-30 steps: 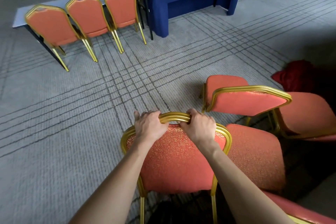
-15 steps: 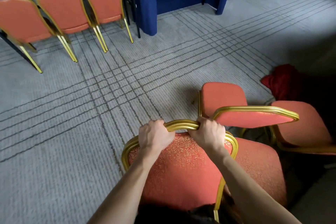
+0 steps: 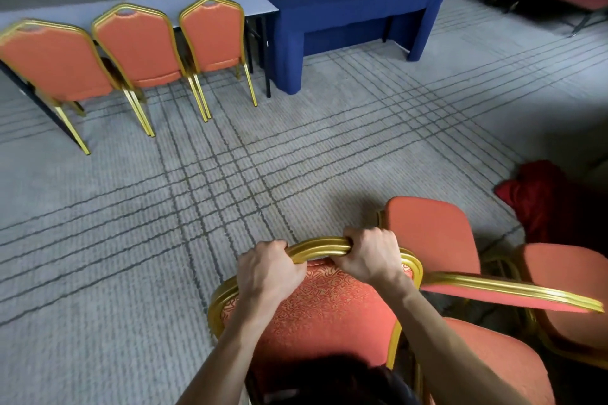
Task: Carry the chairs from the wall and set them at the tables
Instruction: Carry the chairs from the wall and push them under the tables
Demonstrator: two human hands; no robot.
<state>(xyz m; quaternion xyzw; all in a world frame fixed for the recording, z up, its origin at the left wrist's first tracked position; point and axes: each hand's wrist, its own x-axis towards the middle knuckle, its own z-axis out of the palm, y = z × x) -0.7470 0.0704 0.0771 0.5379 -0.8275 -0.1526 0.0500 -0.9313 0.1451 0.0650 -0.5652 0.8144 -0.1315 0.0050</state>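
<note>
With the left hand [image 3: 268, 268] and right hand [image 3: 370, 256] both curled tight around the top rail of the near chair [image 3: 316, 312], better lift it straight to clear the neighbour chair [image 3: 460, 260].

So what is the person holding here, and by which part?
The red chair, by the gold top rail of its backrest: left hand and right hand both curl round it.

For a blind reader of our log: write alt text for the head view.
The left hand and right hand grip the gold top rail of a red chair. Across the carpet, three like chairs stand at a pale table beside a blue-draped table. More chairs and a red cloth sit to the right.
</note>
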